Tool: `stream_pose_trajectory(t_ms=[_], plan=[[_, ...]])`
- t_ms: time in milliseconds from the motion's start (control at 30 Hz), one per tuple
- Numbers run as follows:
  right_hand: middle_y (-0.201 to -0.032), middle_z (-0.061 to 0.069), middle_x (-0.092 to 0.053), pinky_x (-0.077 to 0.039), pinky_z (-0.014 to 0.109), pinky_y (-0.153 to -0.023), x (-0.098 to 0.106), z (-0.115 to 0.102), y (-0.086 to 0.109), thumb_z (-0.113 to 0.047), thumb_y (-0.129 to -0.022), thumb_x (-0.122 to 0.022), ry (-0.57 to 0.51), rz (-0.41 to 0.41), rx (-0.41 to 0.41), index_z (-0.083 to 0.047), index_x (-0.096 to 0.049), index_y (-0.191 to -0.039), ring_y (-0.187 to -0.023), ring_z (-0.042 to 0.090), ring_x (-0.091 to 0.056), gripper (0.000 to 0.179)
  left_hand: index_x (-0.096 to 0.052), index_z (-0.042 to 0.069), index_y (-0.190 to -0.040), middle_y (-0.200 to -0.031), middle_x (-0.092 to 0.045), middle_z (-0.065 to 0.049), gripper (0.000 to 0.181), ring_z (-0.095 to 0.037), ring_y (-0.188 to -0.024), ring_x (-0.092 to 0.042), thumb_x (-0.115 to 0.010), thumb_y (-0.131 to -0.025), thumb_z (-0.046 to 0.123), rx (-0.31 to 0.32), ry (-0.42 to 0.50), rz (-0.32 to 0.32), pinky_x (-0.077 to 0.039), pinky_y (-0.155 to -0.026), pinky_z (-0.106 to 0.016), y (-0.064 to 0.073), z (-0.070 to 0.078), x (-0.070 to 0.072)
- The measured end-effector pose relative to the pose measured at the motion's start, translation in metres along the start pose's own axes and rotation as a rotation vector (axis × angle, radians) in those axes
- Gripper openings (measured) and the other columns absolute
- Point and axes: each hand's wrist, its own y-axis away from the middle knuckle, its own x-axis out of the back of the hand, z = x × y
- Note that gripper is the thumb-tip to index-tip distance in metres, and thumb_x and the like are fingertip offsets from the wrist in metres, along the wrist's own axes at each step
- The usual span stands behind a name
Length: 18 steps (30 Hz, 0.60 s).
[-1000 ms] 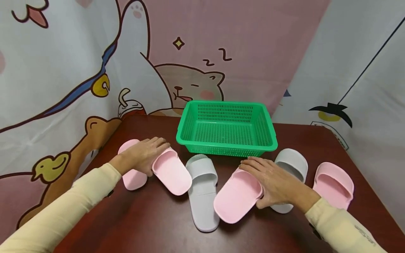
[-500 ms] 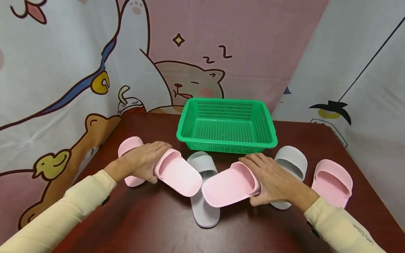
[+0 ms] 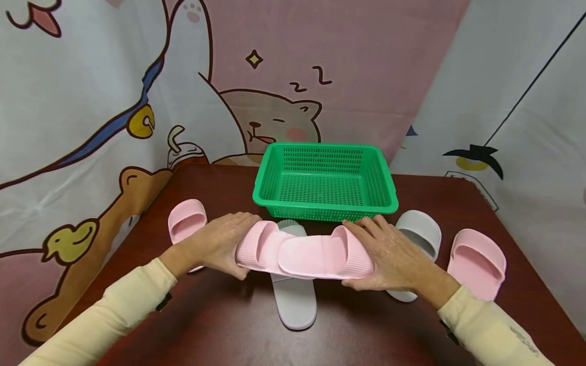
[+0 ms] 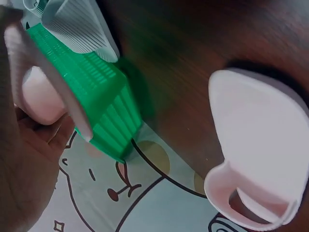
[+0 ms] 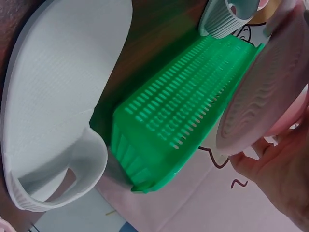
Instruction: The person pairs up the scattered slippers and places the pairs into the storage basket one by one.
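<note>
On the left, the left hand (image 3: 224, 245) grasps the first pink slipper (image 3: 264, 249) by its strap end; centrally, above a grey slipper (image 3: 295, 306), its heel overlaps the second pink slipper (image 3: 318, 255), grasped by the right hand (image 3: 392, 256). I'd hold both soles level, edges aligned.

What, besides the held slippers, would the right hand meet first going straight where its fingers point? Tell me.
Probably the green basket: in the head view, the right hand points toward its near side. Height is unclear; it might clear the rim.
</note>
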Motion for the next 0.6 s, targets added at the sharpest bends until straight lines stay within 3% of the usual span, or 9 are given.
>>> stream_pose_trajectory(t_ms=[300, 600], plan=[[-0.108, 0.007, -0.058, -0.046, 0.039, -0.064, 0.002, -0.005, -0.005, -0.078, -0.067, -0.074, 0.013, 0.054, -0.009, -0.009, -0.060, -0.137, -0.091, 0.023, -0.048, 0.099, -0.048, 0.009, -0.137, -0.121, -0.057, 0.002, 0.099, -0.013, -0.106, -0.052, -0.087, -0.059, 0.055, -0.012, -0.009, 0.049, -0.054, -0.085, -0.033, -0.010, 0.012, -0.008], [-0.114, 0.009, -0.057, -0.048, 0.039, -0.068, 0.002, -0.013, -0.006, -0.081, -0.067, -0.071, 0.026, -0.020, -0.085, -0.010, -0.057, -0.142, -0.098, 0.023, -0.048, 0.104, -0.049, 0.009, -0.141, -0.121, -0.058, -0.001, 0.103, -0.015, -0.105, -0.053, -0.085, -0.060, 0.061, -0.049, -0.051, 0.073, -0.050, -0.089, -0.033, -0.022, 0.024, -0.017]])
